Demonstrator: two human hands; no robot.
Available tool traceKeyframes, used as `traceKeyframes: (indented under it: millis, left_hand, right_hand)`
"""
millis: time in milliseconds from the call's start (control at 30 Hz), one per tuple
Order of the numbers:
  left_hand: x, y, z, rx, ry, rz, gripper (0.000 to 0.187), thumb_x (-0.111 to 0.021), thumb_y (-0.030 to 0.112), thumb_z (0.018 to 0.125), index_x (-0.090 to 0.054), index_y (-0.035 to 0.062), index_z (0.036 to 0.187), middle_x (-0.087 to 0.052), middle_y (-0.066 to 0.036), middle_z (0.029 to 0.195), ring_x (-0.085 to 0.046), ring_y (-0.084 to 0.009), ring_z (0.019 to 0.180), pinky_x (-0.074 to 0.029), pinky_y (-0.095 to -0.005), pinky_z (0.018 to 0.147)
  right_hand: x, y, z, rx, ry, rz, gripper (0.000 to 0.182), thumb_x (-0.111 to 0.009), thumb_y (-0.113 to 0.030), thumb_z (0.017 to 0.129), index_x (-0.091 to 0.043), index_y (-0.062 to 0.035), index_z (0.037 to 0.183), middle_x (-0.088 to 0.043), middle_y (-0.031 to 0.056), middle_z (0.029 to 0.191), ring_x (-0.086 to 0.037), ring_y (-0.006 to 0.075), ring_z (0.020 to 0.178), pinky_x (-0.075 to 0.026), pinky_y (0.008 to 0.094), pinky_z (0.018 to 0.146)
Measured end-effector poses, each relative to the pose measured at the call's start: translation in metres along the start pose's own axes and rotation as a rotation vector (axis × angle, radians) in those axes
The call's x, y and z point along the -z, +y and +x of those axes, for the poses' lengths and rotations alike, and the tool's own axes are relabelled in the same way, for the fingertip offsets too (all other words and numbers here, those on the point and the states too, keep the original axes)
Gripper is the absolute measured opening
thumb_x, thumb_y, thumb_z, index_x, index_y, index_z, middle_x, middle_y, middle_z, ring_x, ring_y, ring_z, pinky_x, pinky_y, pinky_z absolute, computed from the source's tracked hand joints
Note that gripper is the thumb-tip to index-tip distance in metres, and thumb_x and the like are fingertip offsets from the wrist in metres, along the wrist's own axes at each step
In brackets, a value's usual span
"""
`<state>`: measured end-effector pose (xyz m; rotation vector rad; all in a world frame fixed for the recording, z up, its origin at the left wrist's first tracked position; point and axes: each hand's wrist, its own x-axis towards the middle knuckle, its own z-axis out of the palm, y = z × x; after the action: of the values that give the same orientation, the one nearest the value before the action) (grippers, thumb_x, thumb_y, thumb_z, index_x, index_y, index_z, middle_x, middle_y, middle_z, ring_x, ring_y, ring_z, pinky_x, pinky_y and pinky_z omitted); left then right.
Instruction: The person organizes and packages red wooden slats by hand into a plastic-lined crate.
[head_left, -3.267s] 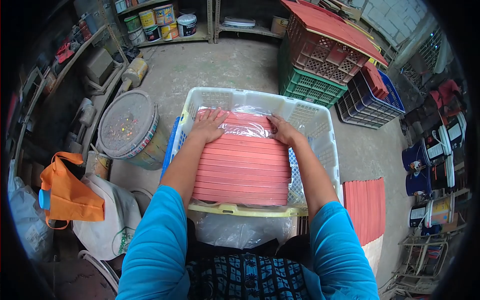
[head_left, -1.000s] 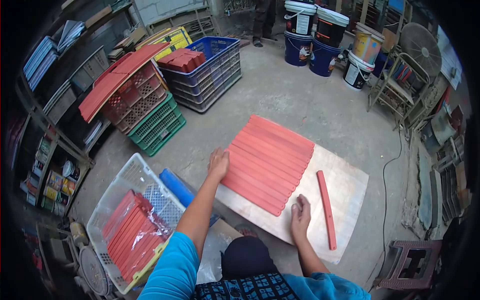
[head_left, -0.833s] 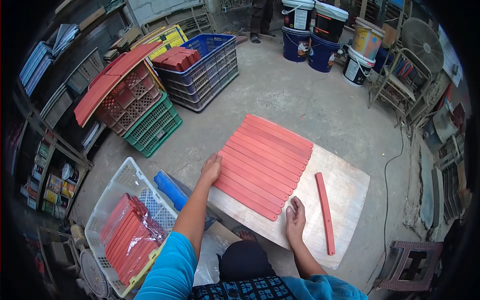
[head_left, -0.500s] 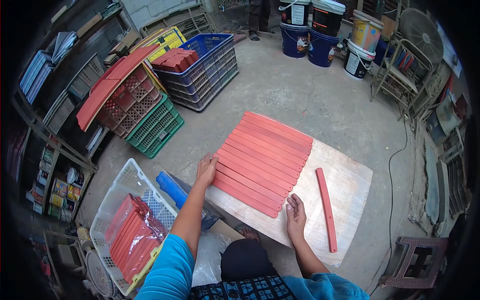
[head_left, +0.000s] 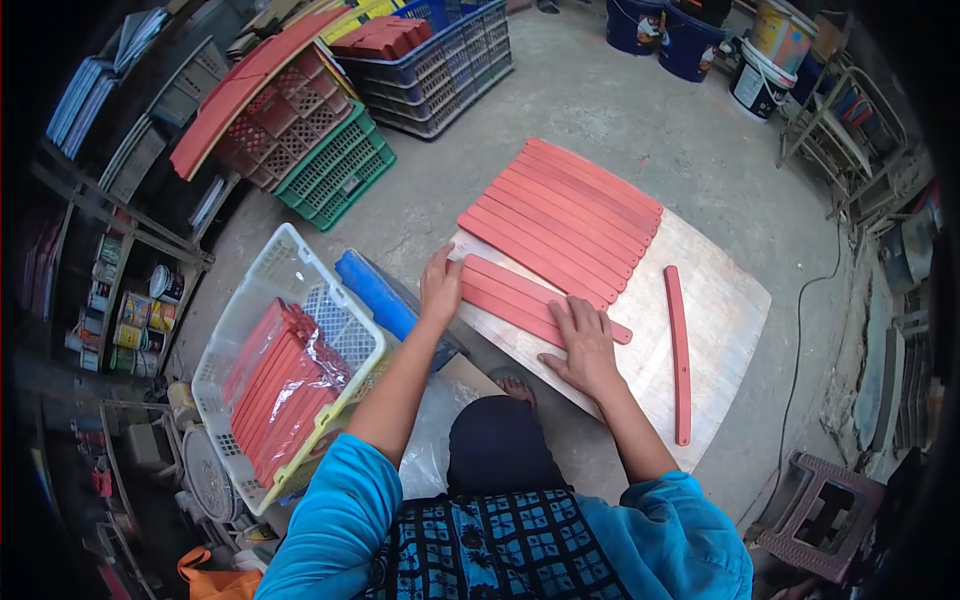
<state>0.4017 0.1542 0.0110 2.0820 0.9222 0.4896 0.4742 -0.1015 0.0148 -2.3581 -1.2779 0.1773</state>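
Several red wooden slats (head_left: 510,297) with rounded, drilled ends lie side by side near the board's front edge, a gap apart from the larger row. My left hand (head_left: 441,287) holds their left ends, fingers bent around the corner. Over their right part lies my right hand (head_left: 585,347), its fingers across the top and its thumb at the near edge, gripping them. Behind them is the larger row of red slats (head_left: 565,215), packed tightly together. To the right, a single red slat (head_left: 679,355) lies by itself on the pale board (head_left: 725,330).
A white plastic basket (head_left: 350,393) with plastic-wrapped red slats stands at left, beside a blue roll (head_left: 375,292). Beyond are a green crate (head_left: 340,168) and a blue crate (head_left: 440,90). A stool (head_left: 822,515) stands at right, and paint buckets (head_left: 690,45) at the back.
The nearest slats have come away from the row toward me, opening a wedge-shaped gap. My right hand has moved from beside the slat ends onto them. The camera view has tilted downward.
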Motion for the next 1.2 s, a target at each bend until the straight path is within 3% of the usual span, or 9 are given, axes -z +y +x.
traceKeyframes:
  millis: [200,367,467,667,800,933,967,1067,1200]
  left_hand:
    - [0.01,-0.05,-0.049,0.06,0.076,-0.092,0.049,-0.048,0.022,0.083,-0.049,0.0005,0.127,-0.055,-0.017,0.123,-0.052,-0.0285,0.111,-0.041,-0.035,0.092]
    - [0.038,-0.012,-0.088,0.532,-0.128,-0.58,0.055,-0.05,0.028,0.083,-0.043,0.0067,0.133,-0.046,-0.008,0.131,-0.045,-0.022,0.112,-0.038,-0.0348,0.086]
    - [0.042,-0.012,-0.101,0.573,-0.235,-0.71,0.059,-0.051,0.028,0.083,-0.038,0.0075,0.136,-0.045,-0.01,0.13,-0.044,-0.0224,0.115,-0.038,-0.0388,0.09]
    - [0.055,0.043,-0.135,0.585,-0.203,-1.056,0.061,-0.052,0.026,0.083,-0.034,0.0056,0.138,-0.043,-0.014,0.132,-0.038,-0.0268,0.125,-0.034,-0.0412,0.1]
    - [0.05,0.069,-0.153,0.635,-0.118,-1.369,0.052,-0.05,0.019,0.08,-0.042,-0.0029,0.126,-0.053,-0.018,0.12,-0.051,-0.032,0.113,-0.041,-0.0456,0.097]
    - [0.069,0.063,-0.168,0.604,-0.093,-1.459,0.044,-0.042,0.014,0.082,-0.044,-0.0069,0.121,-0.054,-0.023,0.118,-0.055,-0.0355,0.107,-0.042,-0.0476,0.097]
    - [0.074,0.064,-0.174,0.622,-0.1,-1.458,0.041,-0.038,0.013,0.084,-0.046,-0.0067,0.12,-0.056,-0.023,0.115,-0.055,-0.0353,0.108,-0.042,-0.0464,0.098]
    - [0.081,0.051,-0.183,0.569,-0.176,-1.509,0.039,-0.039,0.015,0.085,-0.049,-0.0059,0.116,-0.058,-0.021,0.111,-0.057,-0.0336,0.106,-0.043,-0.0444,0.098]
    - [0.075,0.047,-0.196,0.524,-0.034,-1.528,0.036,-0.042,0.016,0.085,-0.052,-0.0034,0.113,-0.061,-0.018,0.108,-0.059,-0.0299,0.103,-0.045,-0.0414,0.095]
  right_hand:
    - [-0.008,-0.014,0.037,0.051,-0.103,-0.121,0.091,-0.073,-0.042,0.066,-0.032,-0.0075,0.139,-0.043,0.0196,0.126,-0.037,0.032,0.12,-0.03,0.0442,0.094]
    - [-0.018,-0.02,0.045,0.029,-0.078,-0.15,0.088,-0.07,-0.036,0.061,-0.036,-0.0027,0.136,-0.05,0.0219,0.111,-0.045,0.0324,0.106,-0.034,0.0442,0.092]
    - [-0.014,-0.027,0.044,-0.022,-0.066,-0.196,0.09,-0.07,-0.037,0.06,-0.036,-0.0019,0.136,-0.05,0.023,0.11,-0.048,0.0338,0.105,-0.037,0.0444,0.091]
    - [0.032,-0.075,0.008,-0.123,-0.032,0.194,0.09,-0.072,-0.04,0.06,-0.038,0.0006,0.134,-0.048,0.0253,0.112,-0.055,0.0383,0.102,-0.045,0.0421,0.088]
    - [0.057,-0.137,-0.027,-0.02,-0.017,0.29,0.091,-0.072,-0.045,0.064,-0.038,0.0012,0.134,-0.046,0.0248,0.115,-0.054,0.0379,0.104,-0.046,0.0409,0.088]
    - [0.054,-0.141,-0.035,-0.007,0.002,0.538,0.069,-0.063,-0.038,0.08,-0.042,0.0008,0.133,-0.051,0.024,0.108,-0.053,0.0354,0.105,-0.042,0.0357,0.092]
    - [0.051,-0.139,-0.037,0.039,0.046,0.495,0.055,-0.057,-0.026,0.086,-0.044,-0.0004,0.132,-0.053,0.0217,0.102,-0.053,0.0337,0.1,-0.041,0.0349,0.091]
    - [0.074,-0.16,-0.052,-0.018,0.036,0.596,0.05,-0.054,-0.018,0.087,-0.043,-0.0013,0.133,-0.053,0.0202,0.098,-0.053,0.0328,0.094,-0.041,0.0367,0.087]
    - [0.047,-0.176,-0.065,0.166,0.087,0.445,0.051,-0.051,-0.013,0.088,-0.037,0.001,0.136,-0.051,0.0233,0.098,-0.053,0.0355,0.093,-0.041,0.0386,0.087]
